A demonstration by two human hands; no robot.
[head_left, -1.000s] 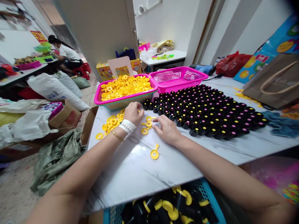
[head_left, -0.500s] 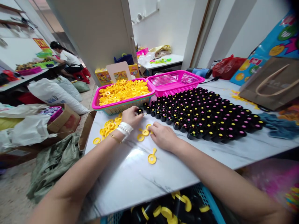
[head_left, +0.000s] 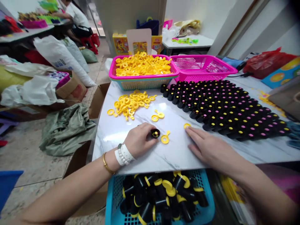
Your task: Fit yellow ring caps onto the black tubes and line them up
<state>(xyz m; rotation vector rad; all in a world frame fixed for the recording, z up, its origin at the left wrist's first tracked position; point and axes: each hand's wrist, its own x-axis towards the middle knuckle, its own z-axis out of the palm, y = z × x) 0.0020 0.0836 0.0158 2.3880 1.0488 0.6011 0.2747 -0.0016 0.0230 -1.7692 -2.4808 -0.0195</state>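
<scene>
My left hand [head_left: 140, 140] is closed around a small black cylinder [head_left: 155, 133], whose open end faces right and shows yellow and pink bits inside. Just right of it, a yellow ring with a tab [head_left: 165, 139] lies on the marbled table. My right hand [head_left: 207, 147] has its fingers stretched out, fingertips touching another yellow ring [head_left: 187, 125] on the tabletop; its thumb is apart from the ring. Two more loose yellow rings [head_left: 155, 118] lie farther back. Beyond my left hand spreads a pile of yellow rings [head_left: 131, 104]. Rows of upright black cylinders [head_left: 225, 106] with pink and yellow centres fill the right side.
A pink basket [head_left: 112, 70] heaped with yellow rings stands at the back, beside another pink basket [head_left: 194, 70]. Below the table's front edge, a blue basket [head_left: 109, 200] holds black cylinders with yellow rims. A person [head_left: 78, 18] sits at the far left; sacks [head_left: 61, 59] stand nearby.
My left hand has come back from the cylinder rows toward the front edge with a black cylinder. My right hand has moved right, away from the loose rings. The view has shifted.
</scene>
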